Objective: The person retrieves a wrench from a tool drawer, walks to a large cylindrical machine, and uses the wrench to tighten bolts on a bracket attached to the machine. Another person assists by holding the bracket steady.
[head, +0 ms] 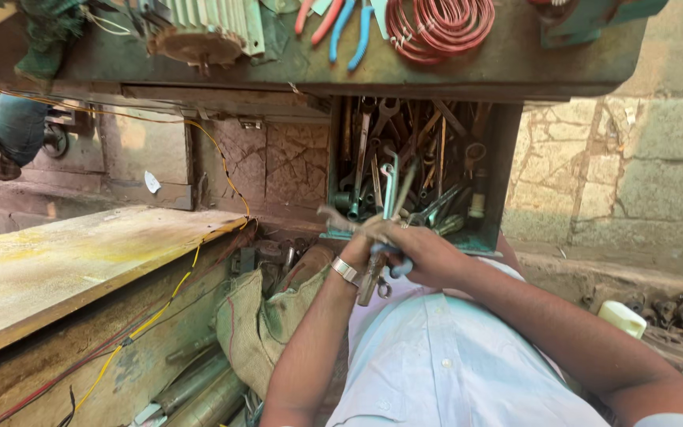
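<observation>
Far left: worn wooden board (pixel 65 261), yellow wire (pixel 164 304) trailing along its edge. Burlap sack (pixel 266 320) just beside it. Left hand (pixel 361 251), metal band at wrist, fingers closed around a bunch of steel wrenches (pixel 373 273). Right hand (pixel 428 255) touching left, curled over the same bunch. Both sit at the front lip of the open green tool drawer (pixel 492 182), full of spanners, under the counter (pixel 515 67).

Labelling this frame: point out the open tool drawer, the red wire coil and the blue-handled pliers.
tool drawer (pixel 493 170): head view, on its right side wall.
red wire coil (pixel 439 25): head view, on the wound loops on the bench top.
blue-handled pliers (pixel 342 30): head view, on the left blue handle.
</observation>
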